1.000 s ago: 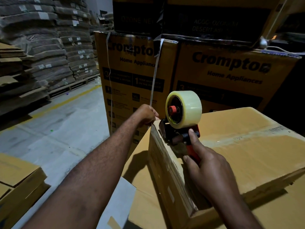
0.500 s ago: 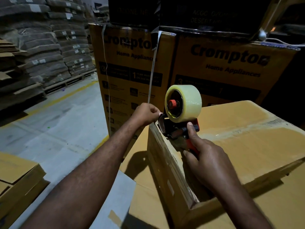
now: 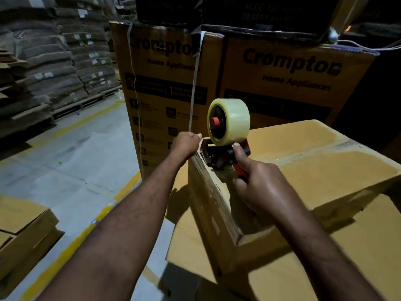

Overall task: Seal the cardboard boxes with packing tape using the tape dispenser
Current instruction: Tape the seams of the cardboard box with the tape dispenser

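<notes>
**Operator:** Where is the tape dispenser?

**Describer:** The tape dispenser [image 3: 225, 156] sits on the left end of the top of the cardboard box [image 3: 314, 170] in front of you, right at the edge where the top meets the side wall. Its tape roll [image 3: 230, 121] stands upright on top. The red handle points back toward you.

**Operator:** And my hands?

**Describer:** Your right hand [image 3: 258, 183] is wrapped round the handle, with the thumb up against the frame under the roll. Your left hand [image 3: 186, 144] is curled tight at the far top corner of the box, touching the front of the dispenser. Whether it pinches the loose tape end or only steadies the corner is hidden by the fingers.

**Operator:** Which way does the seam lie?

**Describer:** A pale seam line [image 3: 303, 156] crosses the box top from the dispenser toward your right and a little away from you. That is the line that matters. I judge the next pull goes rightward along it, led by your right hand, with the left anchoring this end.

**Operator:** What is around it?

**Describer:** The box rests on more plain cardboard. Just behind stand tall printed boxes [image 3: 293, 83], with a white strap [image 3: 195, 83] hanging down one. Stacked flat cardboard [image 3: 43, 68] lines the far left, across the concrete floor [image 3: 71, 166].
</notes>
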Demonstrator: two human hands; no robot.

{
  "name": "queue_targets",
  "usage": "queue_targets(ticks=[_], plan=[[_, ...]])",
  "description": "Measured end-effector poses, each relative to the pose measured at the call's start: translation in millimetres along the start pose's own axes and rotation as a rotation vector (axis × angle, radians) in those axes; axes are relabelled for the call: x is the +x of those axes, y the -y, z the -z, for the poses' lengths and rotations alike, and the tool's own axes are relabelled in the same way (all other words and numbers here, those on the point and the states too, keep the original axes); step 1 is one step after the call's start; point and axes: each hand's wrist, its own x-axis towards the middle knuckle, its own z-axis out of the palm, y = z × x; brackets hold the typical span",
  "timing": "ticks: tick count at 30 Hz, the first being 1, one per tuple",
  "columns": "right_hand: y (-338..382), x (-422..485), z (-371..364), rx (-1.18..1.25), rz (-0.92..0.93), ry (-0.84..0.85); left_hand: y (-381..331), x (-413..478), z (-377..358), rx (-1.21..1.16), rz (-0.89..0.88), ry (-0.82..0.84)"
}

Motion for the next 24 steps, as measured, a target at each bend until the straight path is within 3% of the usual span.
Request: queue_targets(ticks=[7, 11, 13, 16, 24], plan=[[-19.0, -66.3, 16.1, -0.049, -0.019, 0.039, -11.0, -18.0, -1.6, 0.154, 0.001, -0.155], [-27.0, -84.1, 20.8, -0.013, -0.03, 0.024, -27.0, -47.8, -9.5, 0.361, -0.131, -0.248], [-29.1, -91.3, 21.4, -0.016, -0.009, 0.028, -26.9, -72.3, -15.8, 0.275, -0.154, -0.12], [-29.9, -99.6, 19.7, -0.016, 0.005, 0.026, -12.6, -103.7, -25.8, -0.145, -0.05, 0.069], [-29.3, -102.1, 23.4, -0.001, 0.031, 0.016, -18.5, -114.0, -36.5, -0.22, 0.056, -0.024]])
